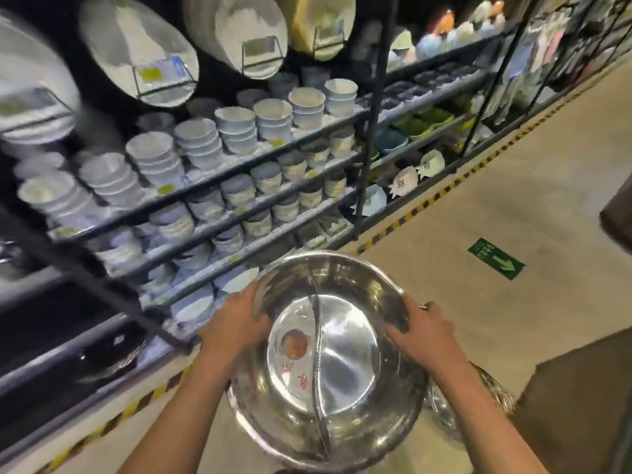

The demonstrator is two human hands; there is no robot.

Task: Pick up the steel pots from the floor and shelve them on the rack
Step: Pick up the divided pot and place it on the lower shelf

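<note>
I hold a large shiny steel pot (345, 340) with a curved divider down its middle and a sticker inside, low in the centre of the head view, above the floor. My left hand (236, 323) grips its left rim and my right hand (424, 336) grips its right rim. More steel pots (492, 398) lie on the floor just right of and below the held one, partly hidden by my right arm. The dark metal rack (371, 131) stands to the left and ahead.
The rack shelves hold stacks of pale bowls (236, 131) and big plates (136, 46) on stands. A black-and-yellow striped line (441, 189) runs along the rack's base. A green arrow sticker (496, 258) marks the beige floor. A brown cardboard box (578, 405) sits at lower right.
</note>
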